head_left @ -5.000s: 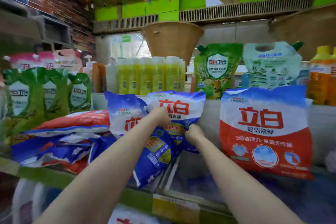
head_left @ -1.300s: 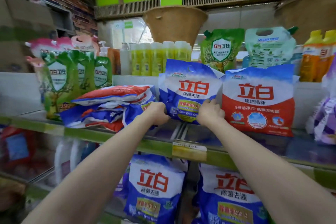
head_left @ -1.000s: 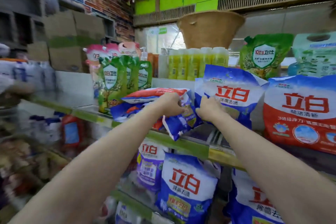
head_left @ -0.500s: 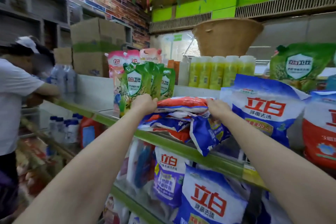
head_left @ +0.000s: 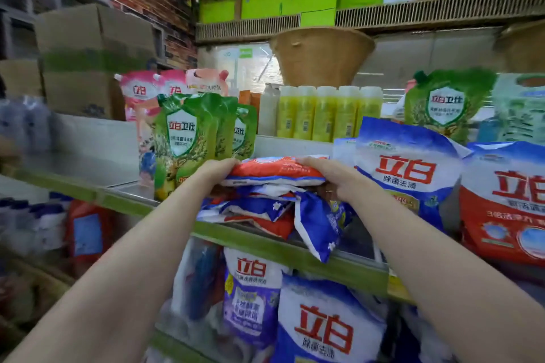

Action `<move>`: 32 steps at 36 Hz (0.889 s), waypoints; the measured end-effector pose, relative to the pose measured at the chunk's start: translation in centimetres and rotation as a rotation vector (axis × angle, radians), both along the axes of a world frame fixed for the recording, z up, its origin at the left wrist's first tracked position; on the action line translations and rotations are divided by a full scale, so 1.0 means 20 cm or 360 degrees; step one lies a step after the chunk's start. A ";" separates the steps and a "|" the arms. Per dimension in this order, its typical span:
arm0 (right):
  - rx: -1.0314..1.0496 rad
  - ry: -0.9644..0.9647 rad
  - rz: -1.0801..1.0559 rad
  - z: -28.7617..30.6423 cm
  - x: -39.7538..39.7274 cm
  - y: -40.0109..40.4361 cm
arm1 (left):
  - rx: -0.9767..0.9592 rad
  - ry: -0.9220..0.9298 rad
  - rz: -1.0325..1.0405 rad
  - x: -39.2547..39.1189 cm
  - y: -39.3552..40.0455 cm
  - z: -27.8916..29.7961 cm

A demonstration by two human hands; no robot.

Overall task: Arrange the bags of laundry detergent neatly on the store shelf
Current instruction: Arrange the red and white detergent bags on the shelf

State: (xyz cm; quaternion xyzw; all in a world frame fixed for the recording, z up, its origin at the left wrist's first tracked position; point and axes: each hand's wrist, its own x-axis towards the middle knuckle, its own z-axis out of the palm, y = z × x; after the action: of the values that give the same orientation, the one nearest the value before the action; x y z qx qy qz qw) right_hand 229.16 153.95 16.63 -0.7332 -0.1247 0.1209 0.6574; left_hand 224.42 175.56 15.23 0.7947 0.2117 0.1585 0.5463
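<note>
We grip the red bag (head_left: 274,169) atop the slumped pile (head_left: 265,209), left hand (head_left: 219,169) and right hand (head_left: 330,177) curled round its ends, just left of the upright blue bag (head_left: 410,174); next, probably, stand it upright.

**Soft indoor light, sharp middle, smeared edges**

The scene is evenly and moderately lit from overhead, with no hard shadows. The brightest patch is the pale window (head_left: 244,68) behind the shelf, slightly washed out. Faint sheen lies on the glossy standing blue detergent bag (head_left: 408,168) and on the row of yellow bottles (head_left: 327,112). The middle is reasonably crisp: large print on that bag reads clearly. Toward the left edge, the cardboard boxes (head_left: 88,59) and the clear bottles (head_left: 23,127) smear into motion blur. Wide-angle distortion bows the green shelf edge (head_left: 265,242) and stretches both forearms at the bottom corners. The ceiling is dim.
</note>
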 end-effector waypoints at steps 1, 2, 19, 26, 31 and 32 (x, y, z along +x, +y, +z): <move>0.0014 -0.0015 0.0000 0.01 -0.01 0.00 | -0.0039 -0.0054 0.0024 0.01 0.01 0.00; 0.0014 -0.0048 -0.0009 0.01 -0.01 0.00 | -0.0084 -0.0112 0.0051 0.01 0.01 0.01; 0.0455 -0.0869 -0.0238 0.00 -0.15 -0.37 | -0.0336 -0.0976 -0.0427 -0.13 -0.36 0.15; 0.0379 -0.0894 -0.0410 0.00 -0.24 -0.82 | -0.0329 -0.0916 -0.0679 -0.09 -0.77 0.12; 0.0242 -0.0892 -0.0514 -0.01 -0.28 -1.17 | -0.0296 -0.0841 -0.0755 -0.03 -1.10 0.05; 0.0187 -0.0897 -0.0557 -0.02 -0.29 -1.23 | -0.0285 -0.0843 -0.0764 -0.02 -1.17 0.03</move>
State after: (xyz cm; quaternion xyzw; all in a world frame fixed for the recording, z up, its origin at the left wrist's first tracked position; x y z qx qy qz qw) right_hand 223.43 129.29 16.25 -0.7090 -0.1804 -0.2087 0.6490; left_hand 223.95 152.22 15.90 0.7021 -0.1165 0.2070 0.6713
